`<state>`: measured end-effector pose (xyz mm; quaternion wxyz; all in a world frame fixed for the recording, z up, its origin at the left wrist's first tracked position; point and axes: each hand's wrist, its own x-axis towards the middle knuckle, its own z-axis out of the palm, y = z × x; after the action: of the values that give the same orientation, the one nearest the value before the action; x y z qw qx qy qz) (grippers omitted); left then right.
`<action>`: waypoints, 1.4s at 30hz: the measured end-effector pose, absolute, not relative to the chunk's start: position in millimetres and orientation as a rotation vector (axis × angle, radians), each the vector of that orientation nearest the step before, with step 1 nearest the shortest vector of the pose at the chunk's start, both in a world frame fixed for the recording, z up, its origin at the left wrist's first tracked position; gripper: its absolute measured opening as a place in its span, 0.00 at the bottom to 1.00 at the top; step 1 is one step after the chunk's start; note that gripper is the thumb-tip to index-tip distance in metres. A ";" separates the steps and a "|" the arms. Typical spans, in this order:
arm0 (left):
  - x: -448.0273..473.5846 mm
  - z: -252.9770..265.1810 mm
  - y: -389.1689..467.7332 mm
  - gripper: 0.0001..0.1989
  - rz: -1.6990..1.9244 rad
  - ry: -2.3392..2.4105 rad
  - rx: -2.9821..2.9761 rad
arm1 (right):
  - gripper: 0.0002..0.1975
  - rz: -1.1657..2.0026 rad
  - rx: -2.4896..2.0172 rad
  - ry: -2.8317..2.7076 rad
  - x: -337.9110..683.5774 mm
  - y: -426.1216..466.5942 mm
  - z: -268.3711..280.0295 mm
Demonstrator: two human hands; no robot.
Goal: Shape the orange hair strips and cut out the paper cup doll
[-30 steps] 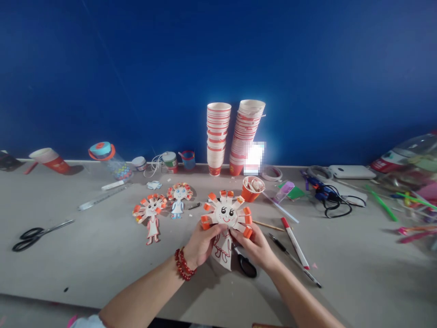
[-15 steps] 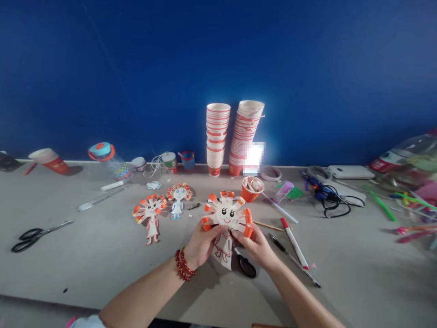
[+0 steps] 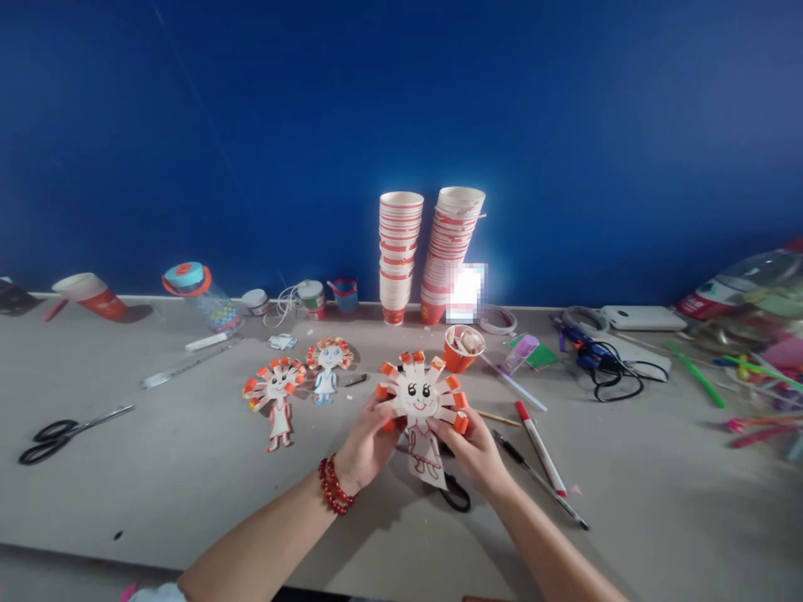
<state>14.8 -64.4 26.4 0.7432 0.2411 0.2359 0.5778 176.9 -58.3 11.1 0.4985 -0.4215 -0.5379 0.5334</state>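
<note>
Between my hands is a paper-cup doll (image 3: 419, 400) with a smiling face, curled orange-tipped strips around its head and a drawn paper body hanging below. My left hand (image 3: 369, 443) grips the strips on its left side. With thumb and fingers, my right hand (image 3: 470, 450) pinches it at the lower right of the face, near the neck. Black-handled scissors (image 3: 457, 495) lie partly hidden under the paper body. To the left, two finished-looking dolls rest on the table: one with a red-outlined dress (image 3: 279, 405), one with a blue-outlined dress (image 3: 326, 372).
Two tall stacks of paper cups (image 3: 401, 251) stand against the blue wall. A cup of scraps (image 3: 464, 347) sits before them. Right of my hands lie a red marker (image 3: 540, 447), a black pen (image 3: 540, 477) and a glue gun (image 3: 593, 355). More scissors (image 3: 75, 431) lie far left.
My left hand has shifted from the doll's neck to the strips at its side. The doll's paper body has swung slightly rightward, while my right hand keeps its pinch.
</note>
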 end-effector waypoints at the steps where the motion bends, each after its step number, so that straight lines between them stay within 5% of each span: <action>1: 11.1 27.0 -62.1 0.17 1.281 0.514 0.482 | 0.10 1.317 -1.003 -1.295 178.7 -58.4 12.5; 12: -21.8 31.3 -41.8 0.18 1.062 0.797 0.722 | 0.10 1.533 -0.881 -1.391 188.8 -50.4 22.2; 19: -57.2 62.7 -37.7 0.27 0.686 0.714 1.242 | 0.06 1.642 -0.841 -1.624 192.8 -49.3 32.5; 29: -25.2 112.2 -45.1 0.19 0.332 1.151 2.270 | 0.02 1.511 -0.940 -1.908 192.0 -49.9 41.8; 42: -19.7 112.0 -25.5 0.13 0.160 0.886 2.077 | 0.05 1.654 -0.834 -1.784 196.4 -51.9 45.8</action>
<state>-19.7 -25.5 112.0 0.4251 0.8304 0.3544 0.0639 196.4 -51.9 45.8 0.2812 -0.3113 -0.6656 0.6173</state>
